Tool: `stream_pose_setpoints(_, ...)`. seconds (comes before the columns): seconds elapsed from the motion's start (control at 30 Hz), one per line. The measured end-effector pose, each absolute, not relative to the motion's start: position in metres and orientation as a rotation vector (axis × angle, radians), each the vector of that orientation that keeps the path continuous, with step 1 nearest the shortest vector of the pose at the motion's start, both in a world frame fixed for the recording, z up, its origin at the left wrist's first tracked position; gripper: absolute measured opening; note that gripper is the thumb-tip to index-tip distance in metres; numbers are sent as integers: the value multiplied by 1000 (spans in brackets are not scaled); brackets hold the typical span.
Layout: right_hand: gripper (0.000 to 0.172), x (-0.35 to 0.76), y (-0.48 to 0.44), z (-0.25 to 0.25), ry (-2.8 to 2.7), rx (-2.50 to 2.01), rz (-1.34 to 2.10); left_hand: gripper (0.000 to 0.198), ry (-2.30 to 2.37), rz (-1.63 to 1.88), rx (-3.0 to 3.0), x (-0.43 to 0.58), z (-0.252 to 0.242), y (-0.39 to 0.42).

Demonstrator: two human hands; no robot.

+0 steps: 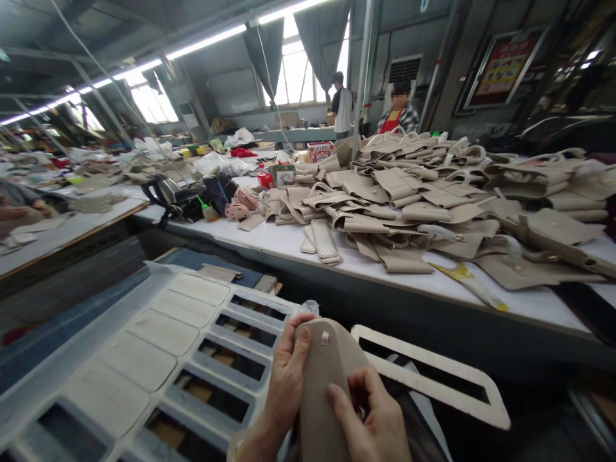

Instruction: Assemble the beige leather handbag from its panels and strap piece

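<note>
So, left to right: a white, slotted plastic rack (161, 394) sits around nine o'clock from my grip. My left hand (285, 378) pinches the upper left edge of a taupe, leather-look piece (320, 391), thumb just beside a small white, squarish tab (325, 338). That piece is right between my hands, long axis roughly twelve to six, left hand nearer the tab. My right hand (373, 410) holds the right edge lower down, about four o'clock. A cream, flat, oblong frame (495, 401) is at three.

Two hands (285, 369) (375, 417), one beige piece (318, 385), perhaps three co-workers (343, 108) (391, 122) (18, 194).
</note>
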State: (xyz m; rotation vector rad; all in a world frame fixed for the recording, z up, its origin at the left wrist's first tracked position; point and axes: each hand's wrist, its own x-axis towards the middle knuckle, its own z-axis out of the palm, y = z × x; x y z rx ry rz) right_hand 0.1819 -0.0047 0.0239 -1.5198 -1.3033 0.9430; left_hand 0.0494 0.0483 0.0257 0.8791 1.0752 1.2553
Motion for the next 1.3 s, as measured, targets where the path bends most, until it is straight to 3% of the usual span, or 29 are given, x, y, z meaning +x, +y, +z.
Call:
stream_pose_setpoints(0.47, 44, 185, 54, 43, -1287, -1277, 1316, 36, 1065, 1243, 878, 52, 43, 57)
stream_pose_setpoints(0.67, 40, 189, 48, 39, -1227, -1312, 1237, 59, 1128, 1312, 874, 56, 21, 26)
stream_pose_setpoints(0.83, 42, 185, 14, 29, -1132, -1429, 1166, 67, 1132, 1275, 849, 58, 2, -9)
stream_pose_setpoints(1.3, 49, 183, 4, 34, -985, -1507, 1193, 54, 1173, 1253, 731, 59, 21, -15)
